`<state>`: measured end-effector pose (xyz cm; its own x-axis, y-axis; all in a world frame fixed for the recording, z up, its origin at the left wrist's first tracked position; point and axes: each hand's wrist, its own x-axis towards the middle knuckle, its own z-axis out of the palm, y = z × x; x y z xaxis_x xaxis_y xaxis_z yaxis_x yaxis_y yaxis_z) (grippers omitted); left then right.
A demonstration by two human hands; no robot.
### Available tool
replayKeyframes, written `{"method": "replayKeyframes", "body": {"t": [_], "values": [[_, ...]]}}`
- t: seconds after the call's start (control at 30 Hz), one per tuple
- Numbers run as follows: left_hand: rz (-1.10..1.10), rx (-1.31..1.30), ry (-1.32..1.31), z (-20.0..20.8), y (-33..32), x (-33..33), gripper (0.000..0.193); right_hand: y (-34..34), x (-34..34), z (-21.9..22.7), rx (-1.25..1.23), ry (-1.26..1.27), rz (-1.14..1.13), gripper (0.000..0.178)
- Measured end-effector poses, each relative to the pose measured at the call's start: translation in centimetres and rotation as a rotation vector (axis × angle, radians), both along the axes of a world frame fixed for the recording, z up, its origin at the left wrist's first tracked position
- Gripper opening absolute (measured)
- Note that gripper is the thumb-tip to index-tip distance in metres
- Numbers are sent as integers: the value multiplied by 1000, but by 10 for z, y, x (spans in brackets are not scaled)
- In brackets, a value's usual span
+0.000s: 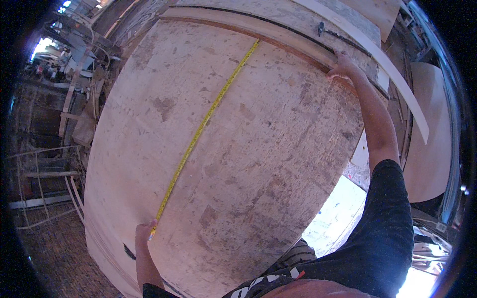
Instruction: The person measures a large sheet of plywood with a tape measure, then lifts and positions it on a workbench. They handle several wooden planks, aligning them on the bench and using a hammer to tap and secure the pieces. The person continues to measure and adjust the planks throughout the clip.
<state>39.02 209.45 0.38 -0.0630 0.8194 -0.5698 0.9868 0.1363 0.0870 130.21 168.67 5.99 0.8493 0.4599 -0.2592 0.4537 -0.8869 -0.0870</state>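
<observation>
A yellow tape measure point(205, 120) lies stretched slantwise across a large, worn, stained wooden panel point(278, 164). Its near end is pinched in my left hand point(145, 230), close to the panel's near left edge. The far end of the tape reaches a long wooden strip point(298, 48) that runs along the panel's far edge. My right arm is stretched out, and my right hand point(343, 68) grips the strip near its right end, its fingers over the dark outer edge. The tape's far end lies to the left of that hand.
Beyond the strip lies another board with a small dark tool point(321, 29). A long pale curved strip point(392, 69) crosses at the upper right, near a pale wooden sheet point(427, 134). Metal frames point(44, 174) and a brick floor point(69, 253) are at the left.
</observation>
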Motion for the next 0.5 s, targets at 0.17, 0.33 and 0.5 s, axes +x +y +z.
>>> {"method": "replayKeyframes", "body": {"t": [0.17,0.33,0.5], "values": [[-72,28,115,5,2,10,72,-2,3,-1,-46,10,11,133],[-85,24,75,-3,3,-8,79,4,-1,-2,-20,-57,78,128],[-65,7,77,-10,11,-9,83,-2,5,-9,-29,-5,53,133]]}}
